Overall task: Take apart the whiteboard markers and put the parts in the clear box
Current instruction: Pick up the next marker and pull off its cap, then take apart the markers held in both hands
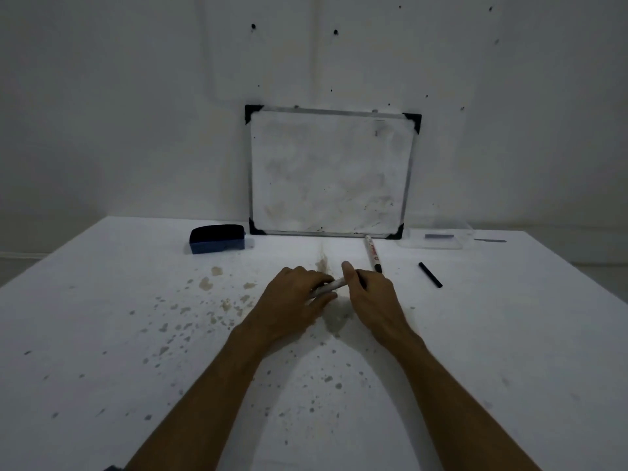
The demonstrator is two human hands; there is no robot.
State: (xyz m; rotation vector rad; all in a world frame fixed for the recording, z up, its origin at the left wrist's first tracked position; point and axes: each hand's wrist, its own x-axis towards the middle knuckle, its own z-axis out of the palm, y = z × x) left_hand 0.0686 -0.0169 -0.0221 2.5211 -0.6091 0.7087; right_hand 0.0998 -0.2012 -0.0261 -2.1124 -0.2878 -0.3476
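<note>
Both hands close on one whiteboard marker (329,286) near the middle of the table (509,334). The left hand (295,295) wraps the near-left part of the barrel, and the right hand (368,290) pinches the far-right end, thumb up. The marker's long axis runs from lower left to upper right between the two hands, so pulling it apart probably means drawing the hands away from each other along that line. Which end carries the cap is hidden under the fingers.

A second marker (372,253) lies just beyond the right hand, pointing toward the far edge. A loose black piece (430,275), perhaps a cap, lies further right. The clear box (438,237) sits at the far edge, right of the whiteboard (331,175), with a dark part already inside. It lies ahead and to the right, so the right hand is the nearer one for dropping parts in.
</note>
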